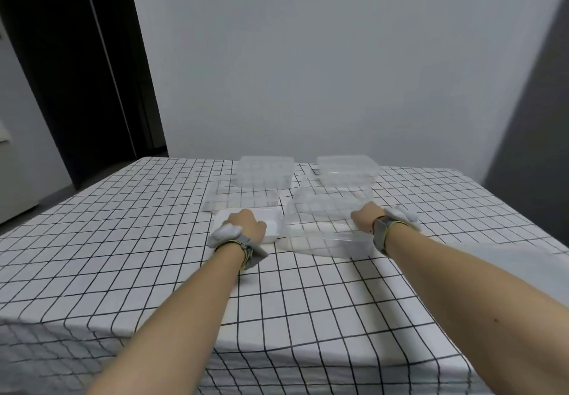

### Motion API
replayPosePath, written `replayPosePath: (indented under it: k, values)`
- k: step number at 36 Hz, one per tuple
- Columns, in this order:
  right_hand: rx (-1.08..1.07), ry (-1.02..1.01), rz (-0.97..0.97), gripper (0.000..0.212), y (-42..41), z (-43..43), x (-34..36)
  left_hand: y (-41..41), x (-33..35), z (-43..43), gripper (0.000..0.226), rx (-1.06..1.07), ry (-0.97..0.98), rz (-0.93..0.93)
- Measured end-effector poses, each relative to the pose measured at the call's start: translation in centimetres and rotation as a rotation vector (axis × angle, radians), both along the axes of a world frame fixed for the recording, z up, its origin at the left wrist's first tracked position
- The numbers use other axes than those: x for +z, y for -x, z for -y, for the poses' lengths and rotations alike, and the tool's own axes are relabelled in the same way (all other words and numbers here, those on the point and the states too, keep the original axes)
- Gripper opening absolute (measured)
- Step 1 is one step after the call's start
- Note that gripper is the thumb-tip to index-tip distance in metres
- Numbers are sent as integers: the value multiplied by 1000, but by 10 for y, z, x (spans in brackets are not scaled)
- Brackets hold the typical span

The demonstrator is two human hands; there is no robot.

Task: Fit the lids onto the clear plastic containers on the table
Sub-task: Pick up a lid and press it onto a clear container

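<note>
On the checked tablecloth (123, 240) lie several clear plastic containers. My left hand (246, 223) rests on a white lid (271, 225) in front of a low clear container (243, 199); its fingers are hidden and curl over the lid. My right hand (365, 220) grips the right edge of a large clear container (323, 228), which is tilted. Behind them stand two more clear containers, one at the back left (264, 171) and one at the back right (346, 169), which seems to carry a lid.
The table's near edge (215, 351) drops off with the cloth hanging down. A grey wall (338, 71) stands right behind the table, a dark doorway (77, 71) at the left. Bands with white pads sit on both wrists.
</note>
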State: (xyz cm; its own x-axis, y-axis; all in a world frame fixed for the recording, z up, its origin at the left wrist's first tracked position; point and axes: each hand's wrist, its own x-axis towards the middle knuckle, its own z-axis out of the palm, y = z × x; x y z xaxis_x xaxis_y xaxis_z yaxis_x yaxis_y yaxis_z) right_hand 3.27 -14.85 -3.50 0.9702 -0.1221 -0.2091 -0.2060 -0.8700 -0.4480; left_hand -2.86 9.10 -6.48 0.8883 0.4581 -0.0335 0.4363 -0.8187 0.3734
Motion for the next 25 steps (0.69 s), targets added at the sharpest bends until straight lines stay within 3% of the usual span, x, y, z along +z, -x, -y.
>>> replayPosePath:
  k: [13,17,25]
  values:
    - [-17,-134,62,44,7,-4,1,7,12,-16,21,93,-20,29]
    - [-69,-121,134,53,-2,13,12,-7,30,4,27,19,19,115]
    - [15,-65,195,49,-40,26,41,-65,66,55,26,-174,67,165]
